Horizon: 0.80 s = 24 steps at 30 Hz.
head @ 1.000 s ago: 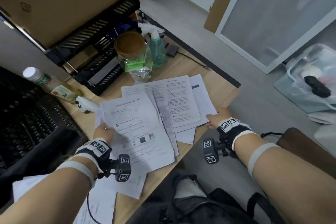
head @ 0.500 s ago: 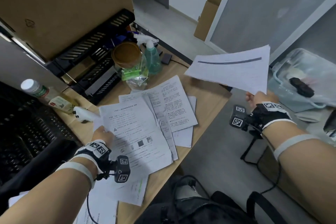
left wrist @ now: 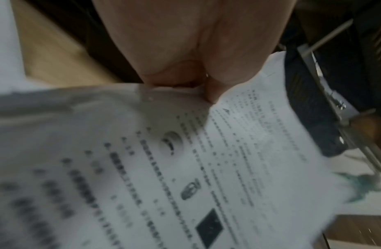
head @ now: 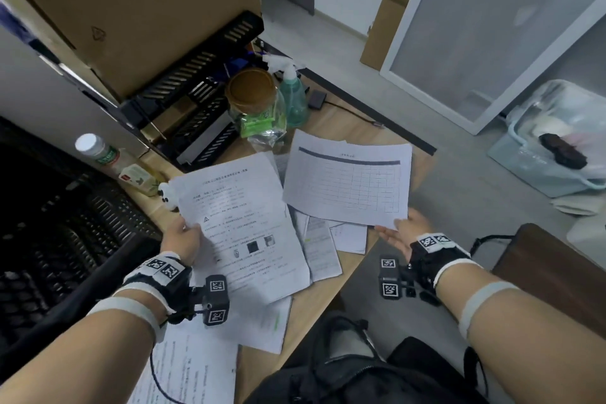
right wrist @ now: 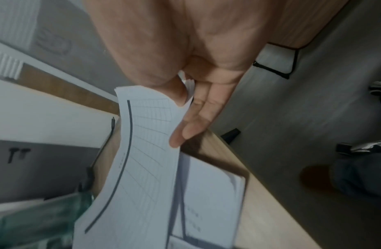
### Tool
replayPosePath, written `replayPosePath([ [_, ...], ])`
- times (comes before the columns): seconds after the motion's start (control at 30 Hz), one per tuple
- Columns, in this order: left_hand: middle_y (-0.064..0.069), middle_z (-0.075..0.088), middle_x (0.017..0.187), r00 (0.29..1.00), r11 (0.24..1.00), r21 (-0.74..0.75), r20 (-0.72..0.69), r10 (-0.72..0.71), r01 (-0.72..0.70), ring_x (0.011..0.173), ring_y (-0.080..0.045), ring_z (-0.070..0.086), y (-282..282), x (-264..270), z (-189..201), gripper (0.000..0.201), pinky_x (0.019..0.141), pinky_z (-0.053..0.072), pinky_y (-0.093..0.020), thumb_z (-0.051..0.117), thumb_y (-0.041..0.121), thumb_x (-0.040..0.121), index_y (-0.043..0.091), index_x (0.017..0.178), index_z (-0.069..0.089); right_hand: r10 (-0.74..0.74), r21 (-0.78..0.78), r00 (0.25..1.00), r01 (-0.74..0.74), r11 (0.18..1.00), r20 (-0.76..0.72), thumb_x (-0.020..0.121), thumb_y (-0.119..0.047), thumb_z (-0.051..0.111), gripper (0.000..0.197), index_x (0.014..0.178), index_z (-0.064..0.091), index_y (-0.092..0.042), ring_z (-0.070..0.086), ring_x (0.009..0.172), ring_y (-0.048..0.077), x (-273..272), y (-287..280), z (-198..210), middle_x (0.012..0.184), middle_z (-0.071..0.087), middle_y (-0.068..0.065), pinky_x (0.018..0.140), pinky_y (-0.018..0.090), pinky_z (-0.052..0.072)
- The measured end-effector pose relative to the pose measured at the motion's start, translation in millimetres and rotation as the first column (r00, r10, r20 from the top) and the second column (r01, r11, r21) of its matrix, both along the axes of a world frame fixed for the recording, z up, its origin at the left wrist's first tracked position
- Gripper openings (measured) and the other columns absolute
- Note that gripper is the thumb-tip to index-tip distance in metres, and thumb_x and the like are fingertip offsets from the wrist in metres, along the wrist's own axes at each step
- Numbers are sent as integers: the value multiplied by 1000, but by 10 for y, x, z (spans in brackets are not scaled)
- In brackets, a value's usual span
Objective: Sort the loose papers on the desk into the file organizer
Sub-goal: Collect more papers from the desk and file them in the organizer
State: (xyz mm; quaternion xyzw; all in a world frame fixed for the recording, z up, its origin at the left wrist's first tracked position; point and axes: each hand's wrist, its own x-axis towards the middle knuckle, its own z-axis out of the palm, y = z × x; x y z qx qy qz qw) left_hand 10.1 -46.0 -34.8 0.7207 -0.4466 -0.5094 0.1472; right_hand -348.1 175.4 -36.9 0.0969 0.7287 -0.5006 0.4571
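The left hand point(head: 182, 239) pinches the edge of a printed sheet point(head: 241, 223), thumb on top; in the left wrist view the fingers under the paper are hidden and the print is too blurred to read. The right hand point(head: 398, 234) grips the corner of a sheet with a ruled grid point(head: 347, 184) under a dark bar — thumb on top, straight fingers point(right wrist: 191, 124) beneath, the paper bowing in a curve.

Taking the black file organizer point(head: 200, 98) as landmark: both held sheets are in front of it, the printed one nearer its left, the grid sheet off toward its right. Its slotted tiers are half covered by a brown cardboard box point(head: 131, 6) resting on top, and what lies in the trays is hard to make out. More loose papers point(head: 319, 246) lie flat on the pale wood surface point(head: 354, 121) in front of it, partly hidden by the held sheets. Just beside its right end stand a clear jar with a brown lid point(head: 251, 92) and a green spray bottle point(head: 292, 92).
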Motion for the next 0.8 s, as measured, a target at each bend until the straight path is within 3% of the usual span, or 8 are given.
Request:
replayPosePath([
  [0.2,-11,68,124,950,981,16,-248,189,-191,112,-32,64,-22,127,187,24,107,47,-55,49,10,104,9,125,60,356,136,927,-340,931,-116,97,0,38,39,130,53,-16,69,75,24,314,-177,-121,113,63,11,61,29,61],
  [0.33,-9,72,120,965,990,10,-223,139,-141,104,-27,68,-9,100,26,29,102,51,-47,49,11,103,17,127,64,631,253,698,-578,775,-338,86,-6,58,44,128,58,-22,62,114,31,366,-164,-163,128,63,8,95,39,52],
  [0.43,-8,72,123,979,994,74,-181,89,-76,106,-29,68,32,138,-156,25,102,52,-48,53,15,100,23,119,68,701,344,599,-612,712,-386,69,-17,72,76,139,42,-20,53,121,30,421,-146,-149,133,54,10,98,35,47],
  [0.53,-11,71,118,993,990,138,-108,42,-26,108,-35,68,133,138,-231,32,101,53,-52,48,10,102,22,127,63,766,523,546,-567,637,-340,70,-17,71,87,144,26,-28,43,124,34,480,-139,-112,134,34,12,98,32,43],
  [0.6,-13,73,117,996,987,163,-83,17,-3,104,-38,70,191,138,-266,30,97,55,-58,49,12,99,28,120,65,724,436,601,-582,686,-338,72,-11,70,83,143,28,-21,50,117,36,507,-186,-91,129,42,14,96,35,48],
  [0.67,-15,74,114,997,985,175,-80,22,-8,102,-39,70,223,129,-294,25,95,54,-58,50,13,99,29,110,66,648,309,649,-571,761,-398,65,-11,73,69,128,44,-9,60,107,36,507,-239,-138,113,59,16,89,47,56],
  [0.73,-17,73,110,997,984,176,-79,15,-1,104,-41,69,273,53,-244,22,94,55,-58,49,11,101,25,105,65,591,243,691,-542,804,-415,65,-12,72,49,111,56,-12,68,94,31,461,-269,-197,102,67,10,72,42,62],
  [0.8,-18,72,111,996,985,173,-94,-8,24,105,-43,69,316,-41,-159,22,93,54,-59,48,11,102,20,111,65,534,164,740,-516,841,-409,78,-3,61,26,103,60,-9,68,75,28,448,-282,-103,99,69,15,54,32,59],
])
